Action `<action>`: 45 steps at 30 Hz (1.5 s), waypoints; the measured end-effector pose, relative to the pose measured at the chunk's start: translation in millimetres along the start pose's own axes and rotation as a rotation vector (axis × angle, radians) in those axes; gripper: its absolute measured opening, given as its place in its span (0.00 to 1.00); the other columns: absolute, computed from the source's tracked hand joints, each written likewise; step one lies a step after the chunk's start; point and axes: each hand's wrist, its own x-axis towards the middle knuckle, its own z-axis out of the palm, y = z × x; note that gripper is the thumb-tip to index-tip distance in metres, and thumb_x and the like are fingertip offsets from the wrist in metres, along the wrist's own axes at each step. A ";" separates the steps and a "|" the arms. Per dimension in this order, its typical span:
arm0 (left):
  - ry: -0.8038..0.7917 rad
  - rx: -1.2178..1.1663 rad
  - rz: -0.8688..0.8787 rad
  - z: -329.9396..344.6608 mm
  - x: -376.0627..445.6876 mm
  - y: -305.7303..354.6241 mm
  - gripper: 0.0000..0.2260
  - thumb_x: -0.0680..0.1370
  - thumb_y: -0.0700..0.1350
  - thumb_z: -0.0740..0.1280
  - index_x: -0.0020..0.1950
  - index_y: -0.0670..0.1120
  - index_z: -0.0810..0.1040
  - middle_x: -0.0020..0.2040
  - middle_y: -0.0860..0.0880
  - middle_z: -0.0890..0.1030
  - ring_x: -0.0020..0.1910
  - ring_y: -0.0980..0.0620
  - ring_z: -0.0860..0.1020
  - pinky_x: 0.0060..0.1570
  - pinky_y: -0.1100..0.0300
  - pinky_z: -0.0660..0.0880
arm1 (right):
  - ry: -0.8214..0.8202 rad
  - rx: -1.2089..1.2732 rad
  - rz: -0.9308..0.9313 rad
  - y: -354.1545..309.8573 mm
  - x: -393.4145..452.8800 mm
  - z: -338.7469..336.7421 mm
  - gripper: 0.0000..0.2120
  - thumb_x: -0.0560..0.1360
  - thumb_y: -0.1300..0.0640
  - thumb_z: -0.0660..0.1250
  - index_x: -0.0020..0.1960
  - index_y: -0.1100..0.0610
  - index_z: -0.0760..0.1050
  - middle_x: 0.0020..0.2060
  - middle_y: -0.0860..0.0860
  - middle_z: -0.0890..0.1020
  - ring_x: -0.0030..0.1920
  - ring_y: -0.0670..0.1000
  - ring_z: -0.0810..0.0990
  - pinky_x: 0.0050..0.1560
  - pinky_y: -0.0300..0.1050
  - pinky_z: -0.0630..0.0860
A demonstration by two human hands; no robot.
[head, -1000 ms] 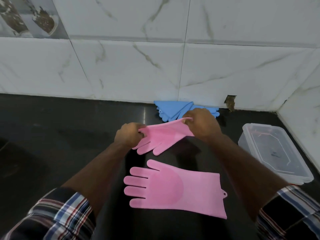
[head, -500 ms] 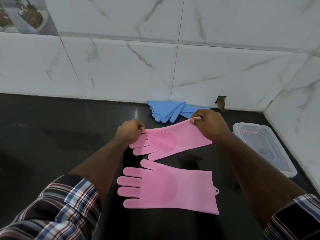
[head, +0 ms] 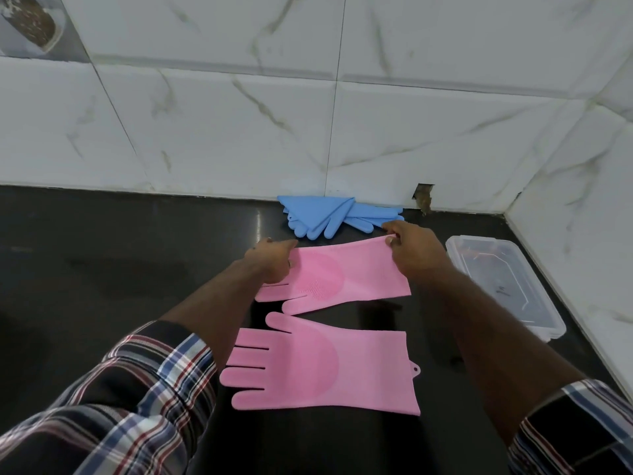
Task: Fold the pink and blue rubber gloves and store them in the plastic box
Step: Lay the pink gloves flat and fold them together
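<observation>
Both bare forearms reach forward from rolled plaid sleeves, the left hand (head: 274, 264) curled in a grip, the right hand (head: 412, 250) pinching with thumb and fingertips.

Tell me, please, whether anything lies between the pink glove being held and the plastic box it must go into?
Nothing visible does. The held pink glove is gripped by the left hand and the right hand, and only bare black counter separates it from the plastic box. The box's lid appears to be on, though.

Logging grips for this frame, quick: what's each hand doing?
Left hand: grips the far pink glove at its finger end.
Right hand: pinches that glove's cuff corner.
</observation>
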 end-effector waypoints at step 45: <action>0.209 -0.649 0.168 -10.5 -158.9 -22.5 0.05 0.75 0.44 0.74 0.50 0.51 0.86 0.46 0.57 0.86 0.49 0.61 0.83 0.55 0.63 0.77 | -0.121 -0.068 -0.236 16.8 -107.4 10.8 0.11 0.77 0.60 0.66 0.57 0.53 0.83 0.51 0.49 0.84 0.51 0.48 0.78 0.56 0.47 0.76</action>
